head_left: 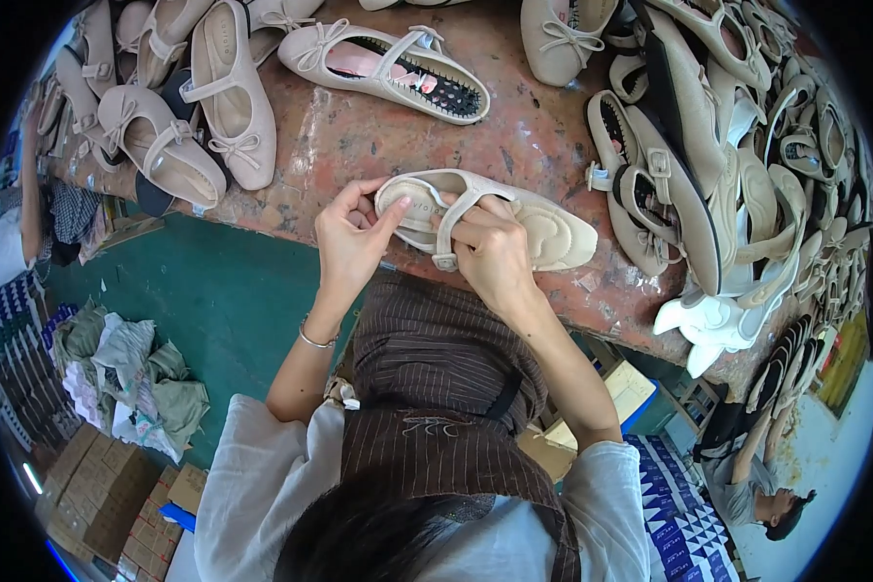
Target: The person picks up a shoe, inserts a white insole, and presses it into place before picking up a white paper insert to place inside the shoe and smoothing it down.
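A beige strapped shoe [475,182] lies on the table edge in front of me, its heel to the left. Inside it shows a cream insole [419,215]; the padded front part of the insole shows to the right of my knuckles. My left hand [351,225] grips the heel end, thumb pressed on the insole and fingers around the outside. My right hand [495,250] is closed beside the buckled strap [453,225], its fingers bent down into the shoe on the insole. Its fingertips are hidden.
A shoe with a dark patterned inside [388,73] lies beyond my hands. More bow-trimmed shoes [233,92] stand at left. A large pile of shoes [689,145] and white shoe parts [713,325] fill the right. Cloth scraps [131,378] and cartons [97,485] are lower left. Another person [761,495] is at far right.
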A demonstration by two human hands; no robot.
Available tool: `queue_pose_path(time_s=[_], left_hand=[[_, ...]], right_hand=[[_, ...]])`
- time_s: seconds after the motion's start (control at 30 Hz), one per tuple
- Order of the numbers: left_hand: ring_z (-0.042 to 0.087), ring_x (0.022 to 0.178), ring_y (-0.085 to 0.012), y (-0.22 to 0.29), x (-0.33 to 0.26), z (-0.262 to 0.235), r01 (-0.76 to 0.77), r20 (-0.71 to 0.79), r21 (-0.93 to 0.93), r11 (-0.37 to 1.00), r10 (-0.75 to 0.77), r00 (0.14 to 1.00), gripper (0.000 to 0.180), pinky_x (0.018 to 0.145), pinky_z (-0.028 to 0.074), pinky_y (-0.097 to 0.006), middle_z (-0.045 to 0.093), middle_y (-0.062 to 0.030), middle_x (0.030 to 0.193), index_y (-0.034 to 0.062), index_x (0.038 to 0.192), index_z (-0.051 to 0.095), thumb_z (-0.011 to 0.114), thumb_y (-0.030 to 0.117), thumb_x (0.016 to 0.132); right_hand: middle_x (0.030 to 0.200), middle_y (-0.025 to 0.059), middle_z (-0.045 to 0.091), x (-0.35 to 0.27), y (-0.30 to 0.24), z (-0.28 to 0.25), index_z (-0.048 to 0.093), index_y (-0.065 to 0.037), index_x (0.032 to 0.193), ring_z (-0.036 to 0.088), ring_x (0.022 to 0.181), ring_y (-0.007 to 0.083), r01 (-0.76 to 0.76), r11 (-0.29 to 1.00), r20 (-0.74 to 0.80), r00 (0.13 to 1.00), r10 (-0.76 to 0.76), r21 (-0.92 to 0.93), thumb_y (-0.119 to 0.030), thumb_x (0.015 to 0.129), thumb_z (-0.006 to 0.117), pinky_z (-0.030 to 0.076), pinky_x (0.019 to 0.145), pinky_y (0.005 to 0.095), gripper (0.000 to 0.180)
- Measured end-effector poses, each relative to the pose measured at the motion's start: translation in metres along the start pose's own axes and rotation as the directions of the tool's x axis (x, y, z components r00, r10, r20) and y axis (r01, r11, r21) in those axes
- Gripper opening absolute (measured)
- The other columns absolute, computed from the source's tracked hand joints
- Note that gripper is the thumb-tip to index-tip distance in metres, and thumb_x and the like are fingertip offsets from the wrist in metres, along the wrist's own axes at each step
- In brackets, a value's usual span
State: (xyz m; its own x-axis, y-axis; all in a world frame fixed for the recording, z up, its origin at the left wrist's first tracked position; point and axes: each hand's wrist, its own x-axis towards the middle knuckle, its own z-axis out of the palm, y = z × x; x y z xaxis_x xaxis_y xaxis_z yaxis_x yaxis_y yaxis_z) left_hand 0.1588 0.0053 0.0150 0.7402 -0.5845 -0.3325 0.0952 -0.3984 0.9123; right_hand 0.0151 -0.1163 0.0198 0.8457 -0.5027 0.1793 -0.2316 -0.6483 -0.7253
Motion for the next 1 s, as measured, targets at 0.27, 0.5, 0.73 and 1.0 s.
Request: queue_pose_path(time_s=[0.27,0.5,0.73,1.0], left_hand=[[0.048,0.048,-0.0095,-0.004,0.004,0.005,-0.088,-0.067,0.153,0.984,0.099,0.993,0.031,0.047,0.040,-0.027,0.058,-0.0033,0.057,0.0019,0.096,0.070,0.084,0.020,0.075],[0.049,0.044,-0.0156,0.002,0.016,0.004,-0.124,-0.051,0.421,0.899,0.160,0.986,0.022,0.047,0.041,-0.032,0.054,-0.0080,0.052,0.0024,0.085,0.064,0.077,0.020,0.082],[0.056,0.047,-0.0278,0.008,0.019,0.004,-0.260,0.025,0.461,0.848,0.280,0.960,0.016,0.048,0.041,-0.039,0.059,-0.0143,0.057,0.0023,0.080,0.060,0.068,0.013,0.089],[0.059,0.054,-0.0376,0.013,0.013,-0.004,-0.315,0.085,0.559,0.767,0.325,0.942,0.019,0.051,0.043,-0.044,0.058,-0.0174,0.059,0.0020,0.079,0.058,0.065,0.015,0.090]], right_hand=[[0.114,0.0101,0.070,-0.003,-0.003,-0.003,0.078,-0.008,0.096,0.063,0.099,0.0257,0.037,0.993,0.069,0.997,-0.029,-0.109,0.006,0.069,0.068,0.051,0.089,0.0394,0.032],[0.136,0.0156,0.058,0.001,0.000,-0.001,0.070,0.000,0.110,0.054,0.126,0.0297,0.223,0.971,0.142,0.967,-0.209,-0.085,0.000,0.075,0.061,0.045,0.103,0.0428,0.036],[0.134,0.0133,0.060,-0.002,-0.013,-0.013,0.067,0.000,0.116,0.054,0.130,0.0257,0.254,0.953,0.358,0.916,-0.181,-0.167,-0.005,0.079,0.057,0.037,0.114,0.0413,0.039],[0.102,0.0126,0.072,-0.018,-0.023,-0.032,0.074,-0.001,0.095,0.065,0.108,0.0255,0.086,0.857,0.202,0.979,0.021,-0.509,-0.005,0.072,0.060,0.030,0.116,0.0461,0.027]])
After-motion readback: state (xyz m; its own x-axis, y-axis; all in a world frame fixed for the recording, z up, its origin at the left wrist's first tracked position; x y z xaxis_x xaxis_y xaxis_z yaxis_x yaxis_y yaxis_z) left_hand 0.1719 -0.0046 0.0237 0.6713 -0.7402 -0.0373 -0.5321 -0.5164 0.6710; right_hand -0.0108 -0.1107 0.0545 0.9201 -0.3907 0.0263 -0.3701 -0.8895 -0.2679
